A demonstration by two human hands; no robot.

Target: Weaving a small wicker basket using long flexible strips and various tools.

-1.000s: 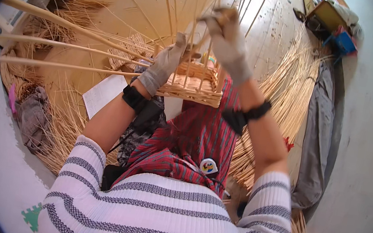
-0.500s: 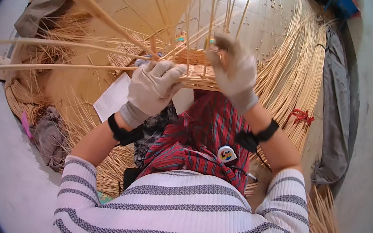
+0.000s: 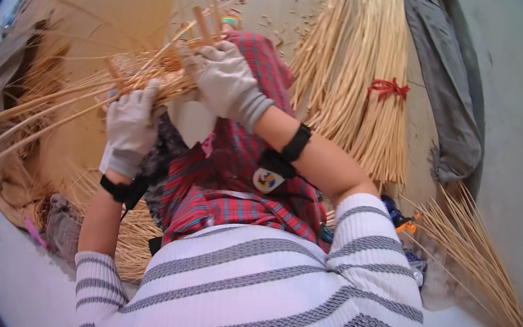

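A half-woven wicker basket (image 3: 175, 84) is tilted above my lap, its long loose rods (image 3: 32, 106) fanning out to the left. At its near left corner my left hand (image 3: 129, 128), in a pale work glove, is closed round the edge and rods. My right hand (image 3: 226, 81), gloved too, grips the far right end beside a short upright stake (image 3: 201, 23). Motion smears the rods at the upper left. Gloves and rods partly hide the weave. Red checked cloth (image 3: 226, 178) covers my lap, with a round white tape measure (image 3: 268, 180) lying on it.
Long bundles of pale rods (image 3: 349, 62) lie on the floor at the right, one bound with a red tie (image 3: 389, 88). Beside them stretches grey cloth (image 3: 443, 82). More rods (image 3: 480, 251) lie at the lower right, near an orange-handled tool (image 3: 408, 224).
The basket has swung left and tilted, with both hands moving left along with it. My right hand, raised and blurred at the basket's right end before, now grips it. The view has shifted.
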